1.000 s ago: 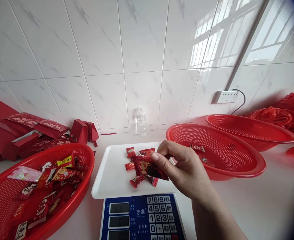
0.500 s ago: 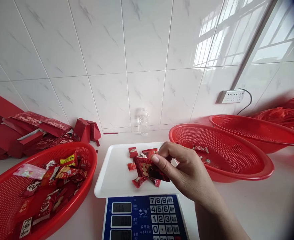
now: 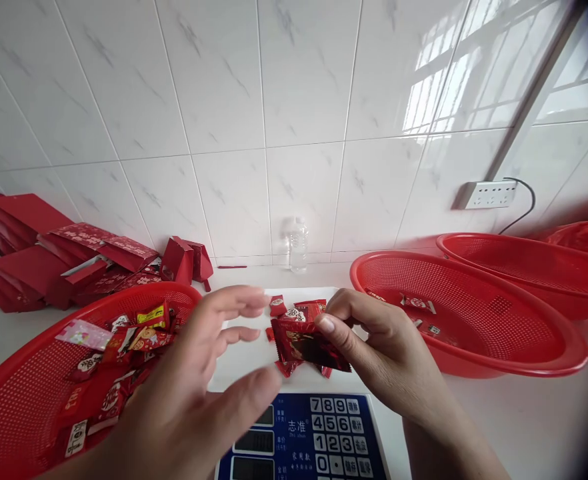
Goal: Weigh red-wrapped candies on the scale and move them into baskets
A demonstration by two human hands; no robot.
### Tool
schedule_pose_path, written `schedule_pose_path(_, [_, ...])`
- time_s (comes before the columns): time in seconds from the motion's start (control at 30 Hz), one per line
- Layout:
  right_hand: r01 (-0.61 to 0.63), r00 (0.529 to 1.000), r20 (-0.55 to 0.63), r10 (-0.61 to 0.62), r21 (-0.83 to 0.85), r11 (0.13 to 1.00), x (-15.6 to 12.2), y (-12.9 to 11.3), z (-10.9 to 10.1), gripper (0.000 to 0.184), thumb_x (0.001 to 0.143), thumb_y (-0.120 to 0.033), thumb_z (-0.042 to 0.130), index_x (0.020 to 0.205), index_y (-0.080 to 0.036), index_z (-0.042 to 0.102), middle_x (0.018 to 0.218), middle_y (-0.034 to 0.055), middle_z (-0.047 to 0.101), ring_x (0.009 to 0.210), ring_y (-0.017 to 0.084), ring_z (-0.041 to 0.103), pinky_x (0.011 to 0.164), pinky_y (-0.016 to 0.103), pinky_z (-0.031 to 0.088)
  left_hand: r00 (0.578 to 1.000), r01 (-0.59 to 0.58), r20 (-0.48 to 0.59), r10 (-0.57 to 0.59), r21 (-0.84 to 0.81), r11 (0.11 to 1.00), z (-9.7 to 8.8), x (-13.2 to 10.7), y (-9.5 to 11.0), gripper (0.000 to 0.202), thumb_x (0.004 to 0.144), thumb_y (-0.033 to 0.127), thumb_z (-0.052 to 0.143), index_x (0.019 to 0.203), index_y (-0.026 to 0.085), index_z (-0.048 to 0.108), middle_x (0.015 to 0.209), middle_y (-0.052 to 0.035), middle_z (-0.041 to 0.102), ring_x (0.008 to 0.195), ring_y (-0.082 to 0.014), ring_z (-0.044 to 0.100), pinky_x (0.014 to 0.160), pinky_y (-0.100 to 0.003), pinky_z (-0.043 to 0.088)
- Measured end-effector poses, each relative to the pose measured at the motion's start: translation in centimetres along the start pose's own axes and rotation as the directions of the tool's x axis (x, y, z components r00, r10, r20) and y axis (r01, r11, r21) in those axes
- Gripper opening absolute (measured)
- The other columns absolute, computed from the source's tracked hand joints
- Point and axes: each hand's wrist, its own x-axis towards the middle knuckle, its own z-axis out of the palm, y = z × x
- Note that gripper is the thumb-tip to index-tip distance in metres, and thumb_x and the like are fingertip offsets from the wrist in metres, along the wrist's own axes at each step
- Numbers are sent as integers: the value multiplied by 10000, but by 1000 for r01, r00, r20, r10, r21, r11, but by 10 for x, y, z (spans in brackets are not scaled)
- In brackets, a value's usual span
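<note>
My right hand (image 3: 381, 347) pinches a dark red candy packet (image 3: 309, 345) by its edge between thumb and fingers, above the white tray (image 3: 229, 370) of a scale. My left hand (image 3: 194, 380) reaches in from the lower left, thumb and fingers spread, holding nothing. It is a little apart from the packet. Several small red wrapped sweets (image 3: 277, 306) lie on the tray, partly hidden behind the packet. The scale's blue keypad panel (image 3: 301, 433) sits in front of the tray, with my left thumb covering part of its displays.
At left, a red basket (image 3: 19, 373) holds assorted wrapped sweets, with folded red boxes (image 3: 49, 220) behind it. Two more red baskets (image 3: 474, 307) stand at right, the nearer with a few sweets. A clear bottle (image 3: 298, 245) stands by the tiled wall, below a power strip (image 3: 489, 195).
My left hand has come into view from the lower left, open. The packet stays in my right hand and now shows its broad side. The view has shifted slightly left.
</note>
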Motion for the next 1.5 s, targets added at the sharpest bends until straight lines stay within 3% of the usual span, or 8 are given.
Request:
schedule_pose_path(0.2, [-35, 997, 73, 22, 184, 982, 1, 0, 10, 318, 953, -343, 547, 683, -192, 471, 581, -32, 561, 471, 83, 556, 430, 176, 441, 819, 401, 538, -201, -287, 870, 16, 39, -8, 312, 918, 411, 573, 1148, 207, 624, 1123, -81, 669, 1003, -221, 645, 953, -414, 489])
schedule_pose_path(0.37, [-53, 994, 86, 69, -182, 982, 6, 11, 3, 328, 954, -383, 517, 691, -191, 549, 634, -7, 603, 555, 111, 544, 497, 221, 405, 852, 383, 451, -267, -189, 904, 20, 48, -25, 246, 900, 406, 573, 948, 183, 665, 951, -38, 696, 904, -183, 630, 849, -331, 485])
schedule_pose_path(0.6, [-205, 940, 85, 330, -630, 749, 13, 30, -15, 188, 935, -344, 491, 883, -228, 630, 818, 10, 685, 672, 165, 602, 573, 271, 402, 697, 377, 477, -535, 391, 840, 6, 66, -67, 311, 774, 483, 613, 780, 172, 627, 834, -44, 699, 845, -240, 650, 725, -318, 461])
schedule_pose_path(0.83, [-181, 874, 200, 443, -712, 678, 15, 42, -15, 244, 942, -277, 464, 1115, -225, 629, 1014, 54, 699, 881, 224, 646, 715, 318, 453, 709, 279, 422, -565, 568, 774, 4, 73, -82, 325, 810, 496, 534, 777, 181, 604, 814, -37, 668, 806, -224, 616, 679, -303, 443])
schedule_pose_path(0.93, [-164, 857, 226, 463, -732, 661, 14, 45, -17, 305, 895, -240, 528, 1187, -226, 615, 1064, 65, 696, 926, 246, 647, 751, 342, 466, 789, 184, 408, -458, 555, 812, 11, 71, -87, 357, 847, 468, 519, 1039, 179, 606, 1107, -109, 661, 1043, -281, 592, 866, -391, 460])
schedule_pose_path(1.03, [-141, 825, 306, 475, -703, 697, 14, 46, -17, 459, 824, -217, 602, 1280, -258, 576, 1161, 48, 674, 1039, 269, 620, 831, 375, 468, 845, 36, 459, -274, 462, 886, 23, 67, -94, 663, 837, 495, 573, 1384, 169, 388, 1455, -192, 409, 1330, -339, 390, 1034, -501, 377])
schedule_pose_path(1.2, [-210, 755, 330, 566, -696, 687, 17, 57, -15, 689, 724, -181, 667, 1383, -274, 490, 1282, 51, 612, 1124, 277, 571, 870, 382, 455, 748, -58, 629, -213, 381, 923, 50, 63, -100, 1051, 713, 600, 707, 1514, 188, 165, 1583, -216, 106, 1451, -399, 61, 1125, -624, 198])
schedule_pose_path(1.5, [-203, 739, 383, 555, -659, 724, 19, 72, -7, 527, 726, -191, 642, 1245, -274, 598, 1050, 33, 695, 926, 235, 619, 680, 295, 443, 742, -83, 640, -198, 381, 921, 78, 76, -102, 1072, 680, 584, 731, 1502, 138, 205, 1525, -239, 279, 1429, -442, 133, 1108, -656, 201])
